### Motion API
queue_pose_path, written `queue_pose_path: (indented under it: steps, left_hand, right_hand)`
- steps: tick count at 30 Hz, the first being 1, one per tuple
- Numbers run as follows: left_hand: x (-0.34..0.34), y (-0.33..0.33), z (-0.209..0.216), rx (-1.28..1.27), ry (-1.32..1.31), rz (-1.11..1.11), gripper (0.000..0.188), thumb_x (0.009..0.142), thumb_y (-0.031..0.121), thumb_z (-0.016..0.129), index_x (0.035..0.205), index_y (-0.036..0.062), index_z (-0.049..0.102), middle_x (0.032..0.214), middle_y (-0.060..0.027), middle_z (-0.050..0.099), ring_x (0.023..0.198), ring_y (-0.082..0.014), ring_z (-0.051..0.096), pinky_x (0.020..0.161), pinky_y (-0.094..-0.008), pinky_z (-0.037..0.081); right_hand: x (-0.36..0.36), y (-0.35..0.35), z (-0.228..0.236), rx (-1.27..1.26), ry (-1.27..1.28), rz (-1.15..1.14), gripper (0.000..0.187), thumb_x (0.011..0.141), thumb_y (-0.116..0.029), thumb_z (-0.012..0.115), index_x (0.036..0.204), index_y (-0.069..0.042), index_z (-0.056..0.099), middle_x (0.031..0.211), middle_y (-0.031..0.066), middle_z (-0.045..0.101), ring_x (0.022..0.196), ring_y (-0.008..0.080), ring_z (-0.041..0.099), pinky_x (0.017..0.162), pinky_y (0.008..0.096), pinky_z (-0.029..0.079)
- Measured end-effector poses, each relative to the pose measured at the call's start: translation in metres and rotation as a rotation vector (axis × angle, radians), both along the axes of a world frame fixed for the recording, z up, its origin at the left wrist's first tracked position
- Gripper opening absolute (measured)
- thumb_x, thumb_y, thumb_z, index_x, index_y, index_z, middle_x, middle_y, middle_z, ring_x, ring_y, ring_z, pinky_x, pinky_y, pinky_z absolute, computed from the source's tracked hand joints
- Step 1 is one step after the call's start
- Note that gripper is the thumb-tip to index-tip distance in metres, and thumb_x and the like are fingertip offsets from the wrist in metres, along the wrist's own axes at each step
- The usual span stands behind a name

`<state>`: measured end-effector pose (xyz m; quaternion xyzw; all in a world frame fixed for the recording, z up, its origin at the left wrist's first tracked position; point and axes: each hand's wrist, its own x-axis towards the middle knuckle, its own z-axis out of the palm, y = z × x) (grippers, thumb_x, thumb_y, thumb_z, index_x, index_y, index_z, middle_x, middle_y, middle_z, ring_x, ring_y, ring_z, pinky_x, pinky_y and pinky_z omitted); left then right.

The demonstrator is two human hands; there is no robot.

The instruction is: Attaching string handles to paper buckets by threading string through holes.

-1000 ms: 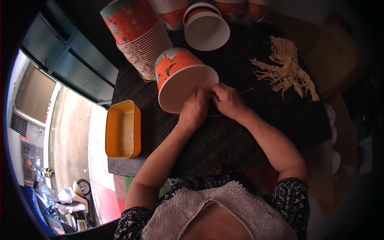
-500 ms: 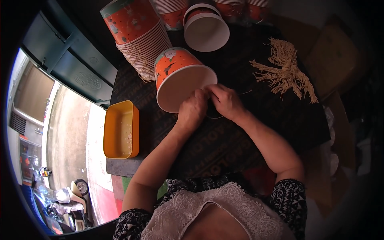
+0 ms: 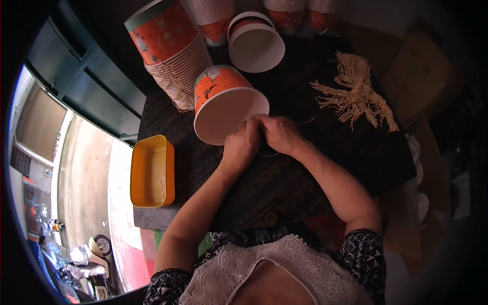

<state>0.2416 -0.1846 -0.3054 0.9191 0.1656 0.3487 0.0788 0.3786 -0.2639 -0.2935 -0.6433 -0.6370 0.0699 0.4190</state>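
An orange patterned paper bucket [image 3: 230, 118] lies tilted on the dark table, its pale round mouth facing me. At the lower right of its rim my two hands meet, fingertips close together. My left hand [image 3: 241, 145] is closed in a pinch against the rim. Beside it, my right hand [image 3: 278, 133] is pinched too, its fingers touching the left ones. A thin string [image 3: 306, 121] runs out past the right hand, and another bit shows below the hands. The exact grip at the fingertips is hidden.
A tall stack of orange buckets [image 3: 170, 51], draped with strings, stands at the back left. Another bucket [image 3: 256, 49] lies behind, with wrapped stacks beyond. A bundle of beige strings [image 3: 353, 89] lies at right. A yellow tub [image 3: 170, 175] sits near the table's left edge.
The table and everything on it appear slightly lower and to the left in the picture. My hands stay together at the bucket's rim, and the fingers have shifted a little.
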Motion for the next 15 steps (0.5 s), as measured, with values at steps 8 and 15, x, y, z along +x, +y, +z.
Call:
queue_pose_path:
  steps: [8,15]
  left_hand:
    - [0.002,0.002,0.01,0.14,-0.017,0.076,0.014,0.077,0.007,0.057,0.091,0.0052,0.055,0.084,-0.0138,0.059,0.079,-0.0318,0.06,0.061,-0.0405,0.05]
    - [-0.002,0.005,0.008,0.14,-0.021,0.034,0.017,0.079,0.007,0.058,0.097,0.0081,0.057,0.077,-0.0089,0.06,0.075,-0.0277,0.062,0.059,-0.0387,0.051]
  right_hand:
    - [0.004,0.0,-0.005,0.0,-0.053,-0.042,0.02,0.087,-0.008,0.05,0.103,-0.005,0.062,0.082,0.0203,0.066,0.077,0.0364,0.066,0.064,0.0433,0.054]
    - [0.003,0.002,0.005,-0.057,0.011,-0.086,0.021,0.087,-0.008,0.051,0.104,-0.006,0.063,0.083,0.02,0.066,0.079,0.0355,0.067,0.066,0.0422,0.054]
